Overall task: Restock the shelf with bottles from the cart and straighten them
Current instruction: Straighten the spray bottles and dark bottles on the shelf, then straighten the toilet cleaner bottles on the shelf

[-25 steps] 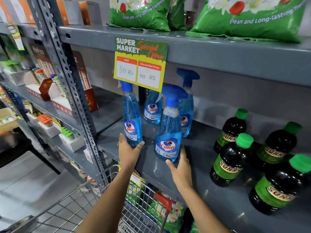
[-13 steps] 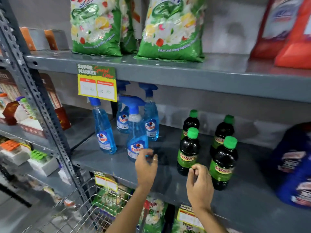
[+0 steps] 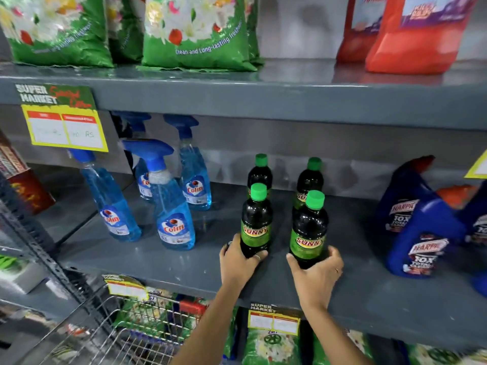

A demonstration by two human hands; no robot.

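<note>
Several dark Sunny bottles with green caps stand in two rows on the grey middle shelf (image 3: 184, 267). My left hand (image 3: 238, 262) wraps the base of the front left Sunny bottle (image 3: 255, 219). My right hand (image 3: 316, 272) wraps the base of the front right Sunny bottle (image 3: 308, 227). Two more Sunny bottles (image 3: 260, 171) stand upright behind them. To the left stand several blue Colin spray bottles (image 3: 172, 206). A corner of the wire cart (image 3: 147, 335) shows at the bottom left.
Blue Harpic bottles (image 3: 419, 233) crowd the shelf's right end. Green detergent bags (image 3: 195, 32) and red pouches (image 3: 416, 35) sit on the shelf above. A yellow price sign (image 3: 66, 127) hangs at upper left. A slotted steel upright (image 3: 39, 248) borders the bay on the left.
Both hands left the Colin spray bottles, moved right and closed on the two front Sunny bottles. The view shifted right and closer to those bottles.
</note>
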